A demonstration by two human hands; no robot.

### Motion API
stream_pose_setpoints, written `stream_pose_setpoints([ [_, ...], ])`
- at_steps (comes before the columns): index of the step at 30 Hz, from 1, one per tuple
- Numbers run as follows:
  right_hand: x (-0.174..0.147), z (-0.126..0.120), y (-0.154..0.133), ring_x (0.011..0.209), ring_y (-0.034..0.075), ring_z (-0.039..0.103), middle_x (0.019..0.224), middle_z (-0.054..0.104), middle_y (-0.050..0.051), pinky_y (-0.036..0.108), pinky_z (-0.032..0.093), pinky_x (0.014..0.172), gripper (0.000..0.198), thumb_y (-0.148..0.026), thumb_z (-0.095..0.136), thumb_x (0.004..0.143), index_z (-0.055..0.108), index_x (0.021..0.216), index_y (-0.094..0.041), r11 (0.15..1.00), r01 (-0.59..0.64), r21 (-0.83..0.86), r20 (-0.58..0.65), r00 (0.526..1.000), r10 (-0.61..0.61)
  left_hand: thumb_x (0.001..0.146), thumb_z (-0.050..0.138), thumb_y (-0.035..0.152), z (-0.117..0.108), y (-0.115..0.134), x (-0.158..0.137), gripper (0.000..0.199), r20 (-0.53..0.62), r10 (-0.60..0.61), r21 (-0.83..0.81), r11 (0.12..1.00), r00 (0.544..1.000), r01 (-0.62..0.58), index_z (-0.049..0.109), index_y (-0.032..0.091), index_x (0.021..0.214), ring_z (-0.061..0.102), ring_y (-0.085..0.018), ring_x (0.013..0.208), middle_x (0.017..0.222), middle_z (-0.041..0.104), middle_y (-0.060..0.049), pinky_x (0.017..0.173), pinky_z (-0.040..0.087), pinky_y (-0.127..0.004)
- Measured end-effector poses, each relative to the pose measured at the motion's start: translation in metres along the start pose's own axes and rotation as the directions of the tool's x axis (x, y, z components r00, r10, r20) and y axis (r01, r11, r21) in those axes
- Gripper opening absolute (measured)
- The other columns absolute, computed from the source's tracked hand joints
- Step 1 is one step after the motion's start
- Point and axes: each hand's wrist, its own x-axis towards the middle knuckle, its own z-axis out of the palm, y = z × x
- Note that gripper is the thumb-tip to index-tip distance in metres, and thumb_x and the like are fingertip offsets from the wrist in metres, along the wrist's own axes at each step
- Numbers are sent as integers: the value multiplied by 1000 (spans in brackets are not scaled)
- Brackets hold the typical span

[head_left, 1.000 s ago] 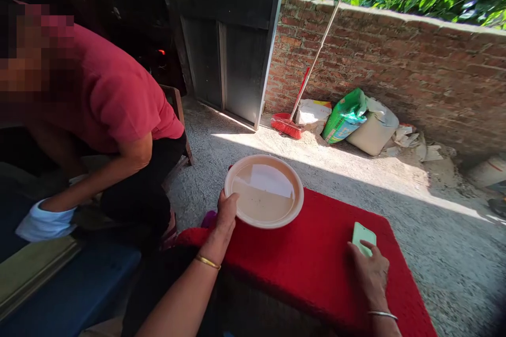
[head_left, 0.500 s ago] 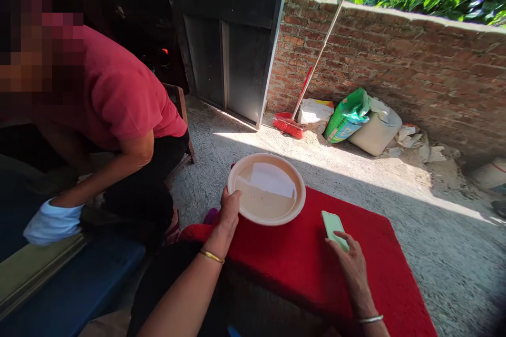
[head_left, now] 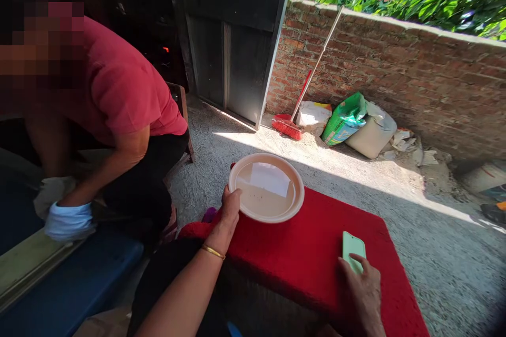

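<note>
My left hand [head_left: 231, 209] grips the left rim of a round pinkish-beige basin [head_left: 299, 196], its thumb over the edge. Cloudy liquid with small dark specks and a bright reflection fills part of the basin. It rests at the far left of a red-covered bench [head_left: 300, 253]. To the right, my right hand [head_left: 366, 287] has its thumb and fingers on the lower end of a phone [head_left: 353, 245] in a pale green case. The phone is low over the red cover; whether it touches cannot be made out.
At left a person in a red shirt [head_left: 126, 89] bends over a pale board [head_left: 23, 266], wearing a light blue glove [head_left: 69, 221]. A dark metal door [head_left: 245, 63] stands beyond. By the brick wall [head_left: 427, 84] are a red broom [head_left: 288, 127], a green sack [head_left: 343, 121] and a beige sack [head_left: 373, 137].
My right hand has moved the phone right and nearer to me, turning it more upright in view. My left hand stays on the basin. The other person's gloved hand has shifted right.
</note>
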Motion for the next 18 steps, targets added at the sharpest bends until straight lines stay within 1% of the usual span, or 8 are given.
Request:
stream_pose_setpoints([
  [2, -31, 27, -30, 91, 36, 60, 90, 57, 10, 48, 50, 80, 50, -66, 60, 61, 67, 90, -25, 986, 122, 112, 106, 985, -134, 59, 63, 14, 0, 0, 1, 42, -4, -2, 2, 1000, 1000, 2, 68, 17, 101, 68, -21, 82, 83, 70, -2, 84, 54, -35],
  [5, -78, 52, -70, 92, 29, 63, 99, 58, 7, 41, 52, 79, 38, -55, 64, 69, 68, 94, -27, 936, 207, 286, 291, 911, -291, 58, 64, 14, -1, -1, 2, 39, -13, 0, 12, 1000, 1000, 1, 68, 16, 97, 67, -21, 80, 82, 70, -2, 82, 54, -35],
  [7, -98, 57, -86, 92, 26, 64, 98, 60, 4, 37, 52, 79, 29, -46, 66, 71, 69, 94, -29, 897, 223, 382, 393, 839, -377, 58, 64, 14, -1, -1, 3, 38, -19, 3, 19, 1000, 1000, -3, 68, 16, 96, 67, -21, 80, 82, 70, -3, 82, 54, -35],
  [9, -103, 53, -91, 92, 25, 63, 97, 61, 3, 35, 52, 79, 27, -42, 66, 71, 70, 94, -29, 869, 214, 446, 438, 794, -421, 58, 64, 14, 0, -2, 3, 39, -22, 6, 21, 1000, 1000, -6, 68, 16, 97, 67, -20, 82, 83, 71, -2, 84, 53, -35],
  [10, -99, 49, -89, 93, 26, 63, 97, 62, 3, 35, 52, 79, 28, -42, 67, 70, 70, 94, -29, 866, 201, 458, 439, 796, -417, 58, 64, 14, 0, -2, 4, 40, -24, 8, 21, 1000, 1000, -7, 68, 17, 98, 67, -20, 83, 83, 71, -2, 85, 53, -35],
  [11, -92, 44, -85, 93, 27, 63, 97, 62, 4, 36, 51, 79, 30, -45, 67, 70, 70, 94, -28, 872, 182, 454, 419, 820, -389, 58, 64, 14, 0, -2, 4, 40, -27, 9, 21, 1000, 1000, -8, 68, 17, 98, 68, -20, 83, 84, 71, -2, 85, 53, -35],
  [15, -41, 20, -54, 93, 31, 61, 97, 63, 9, 41, 50, 80, 52, -65, 69, 60, 71, 90, -22, 940, 42, 338, 202, 973, -116, 57, 63, 14, 2, -1, 3, 39, -38, 10, 21, 1000, 999, -10, 68, 17, 95, 66, -20, 80, 85, 70, -3, 81, 53, -34],
  [18, -8, 12, -34, 91, 34, 60, 90, 63, 10, 45, 48, 80, 67, -75, 68, 52, 72, 89, -20, 970, -20, 242, 86, 996, -1, 56, 61, 14, 4, 2, 0, 41, -38, 15, 12, 1000, 999, -15, 68, 17, 96, 65, -19, 78, 86, 71, -3, 77, 53, -32],
])
